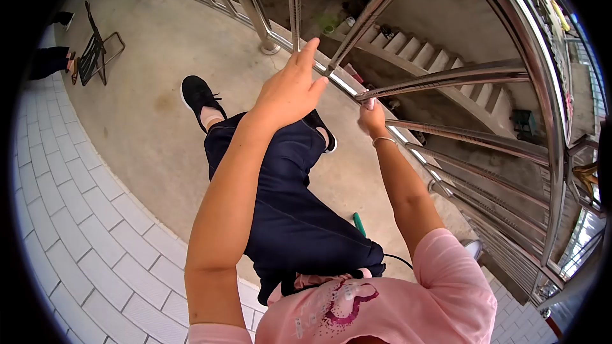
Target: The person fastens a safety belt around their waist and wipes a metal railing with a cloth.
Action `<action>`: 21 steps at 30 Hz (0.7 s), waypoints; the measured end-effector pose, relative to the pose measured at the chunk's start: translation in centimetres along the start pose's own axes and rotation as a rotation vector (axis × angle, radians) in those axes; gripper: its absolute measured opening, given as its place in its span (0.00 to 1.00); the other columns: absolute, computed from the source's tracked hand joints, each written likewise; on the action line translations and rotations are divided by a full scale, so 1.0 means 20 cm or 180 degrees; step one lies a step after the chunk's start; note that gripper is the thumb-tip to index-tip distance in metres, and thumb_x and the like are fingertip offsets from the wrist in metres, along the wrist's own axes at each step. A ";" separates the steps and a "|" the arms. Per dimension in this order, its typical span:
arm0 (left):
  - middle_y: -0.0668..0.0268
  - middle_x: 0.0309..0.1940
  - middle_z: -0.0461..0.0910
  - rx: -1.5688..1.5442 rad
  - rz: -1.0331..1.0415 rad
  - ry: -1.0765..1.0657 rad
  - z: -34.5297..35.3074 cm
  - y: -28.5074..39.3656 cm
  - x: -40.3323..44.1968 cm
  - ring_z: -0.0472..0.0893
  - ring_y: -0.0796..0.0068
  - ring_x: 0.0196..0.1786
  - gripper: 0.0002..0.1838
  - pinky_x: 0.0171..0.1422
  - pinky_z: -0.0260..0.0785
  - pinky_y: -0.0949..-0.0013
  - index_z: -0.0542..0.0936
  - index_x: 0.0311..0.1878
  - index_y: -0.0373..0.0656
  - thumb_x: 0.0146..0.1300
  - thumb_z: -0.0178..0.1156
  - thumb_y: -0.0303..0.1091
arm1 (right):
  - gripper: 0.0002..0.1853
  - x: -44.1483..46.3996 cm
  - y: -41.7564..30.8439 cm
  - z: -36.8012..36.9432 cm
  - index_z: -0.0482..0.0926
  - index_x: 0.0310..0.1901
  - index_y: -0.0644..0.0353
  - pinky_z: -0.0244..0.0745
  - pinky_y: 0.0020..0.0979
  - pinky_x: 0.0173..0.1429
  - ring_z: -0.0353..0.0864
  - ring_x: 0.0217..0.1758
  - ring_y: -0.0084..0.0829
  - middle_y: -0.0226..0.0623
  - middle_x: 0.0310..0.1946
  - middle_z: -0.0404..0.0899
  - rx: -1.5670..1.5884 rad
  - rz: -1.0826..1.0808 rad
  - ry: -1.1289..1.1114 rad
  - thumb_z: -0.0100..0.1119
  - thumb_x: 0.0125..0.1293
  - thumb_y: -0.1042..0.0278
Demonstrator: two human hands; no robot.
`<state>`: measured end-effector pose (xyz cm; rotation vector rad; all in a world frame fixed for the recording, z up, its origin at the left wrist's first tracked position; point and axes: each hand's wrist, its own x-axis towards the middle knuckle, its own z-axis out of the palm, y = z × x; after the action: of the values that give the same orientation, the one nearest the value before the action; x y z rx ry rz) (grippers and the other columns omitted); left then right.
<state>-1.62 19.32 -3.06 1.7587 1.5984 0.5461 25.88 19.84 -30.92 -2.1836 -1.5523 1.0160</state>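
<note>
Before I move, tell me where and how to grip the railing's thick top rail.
Grip the top rail along the bare stretch between two bars, probably with the right hand coming from above: it is a round tube to wrap, and the bars meet it from below.

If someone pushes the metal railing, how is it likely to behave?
The metal railing would probably feel stiff, because its posts meet the floor at round bases. Its shiny surface suggests that it may be slippery.

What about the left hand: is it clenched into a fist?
No: the left hand is open, with a finger stretched out toward the metal railing and the thumb spread apart.
</note>
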 end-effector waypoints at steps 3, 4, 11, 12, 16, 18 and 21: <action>0.54 0.61 0.74 0.0130 0.0109 -0.0049 0.03 0.00 0.00 0.83 0.64 0.46 0.38 0.57 0.74 0.61 0.54 0.79 0.42 0.70 0.57 0.39 | 0.21 -0.04 -0.04 -0.10 0.75 0.61 0.60 0.76 0.36 0.61 0.81 0.54 0.33 0.34 0.54 0.80 0.2927 0.0572 -0.0677 0.60 0.66 0.74; 0.54 0.61 0.74 0.0194 0.0131 -0.0044 0.03 0.01 -0.01 0.83 0.64 0.47 0.38 0.57 0.74 0.61 0.54 0.79 0.42 0.70 0.57 0.39 | 0.23 -0.13 -0.19 -0.22 0.72 0.64 0.60 0.73 0.36 0.65 0.78 0.60 0.34 0.34 0.57 0.78 0.3369 0.0604 -0.0820 0.58 0.67 0.76; 0.53 0.62 0.74 -0.0135 0.0086 0.0095 -0.05 0.08 -0.04 0.83 0.63 0.47 0.38 0.58 0.73 0.61 0.54 0.79 0.42 0.71 0.57 0.40 | 0.25 -0.60 -0.78 -0.96 0.64 0.69 0.67 0.73 0.41 0.70 0.76 0.66 0.39 0.49 0.66 0.71 0.4248 -0.0536 -0.1346 0.52 0.73 0.72; 0.54 0.62 0.74 -0.0282 0.0007 0.0146 -0.07 0.10 -0.04 0.83 0.64 0.48 0.37 0.58 0.73 0.62 0.54 0.79 0.42 0.71 0.57 0.39 | 0.25 -0.72 -0.88 -1.05 0.63 0.69 0.68 0.73 0.42 0.70 0.75 0.67 0.41 0.51 0.65 0.71 0.4101 -0.0784 -0.1127 0.51 0.73 0.72; 0.55 0.62 0.74 -0.0811 -0.0033 0.0440 -0.12 0.14 -0.05 0.83 0.66 0.48 0.37 0.57 0.73 0.64 0.55 0.78 0.41 0.71 0.59 0.36 | 0.26 -0.96 -1.06 -1.24 0.61 0.69 0.70 0.66 0.40 0.73 0.72 0.68 0.40 0.50 0.65 0.70 0.3091 -0.2070 0.0167 0.51 0.73 0.73; 0.56 0.62 0.74 -0.0902 0.0067 0.0578 -0.12 0.14 -0.03 0.82 0.67 0.49 0.36 0.56 0.74 0.64 0.56 0.78 0.41 0.71 0.59 0.36 | 0.26 -0.98 -1.07 -1.21 0.62 0.69 0.70 0.59 0.35 0.73 0.68 0.69 0.36 0.44 0.64 0.67 0.2256 -0.2549 0.1045 0.53 0.73 0.73; 0.56 0.63 0.73 -0.0942 0.0213 0.0746 -0.11 0.15 -0.01 0.82 0.68 0.50 0.36 0.56 0.74 0.63 0.56 0.77 0.40 0.70 0.59 0.35 | 0.29 -1.01 -1.14 -1.16 0.61 0.70 0.69 0.54 0.35 0.75 0.63 0.72 0.35 0.43 0.67 0.65 0.1848 -0.2581 0.1176 0.55 0.70 0.75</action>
<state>-1.18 19.52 0.61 1.5735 1.5234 0.9988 21.73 14.20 6.79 -1.1014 -1.4930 0.6253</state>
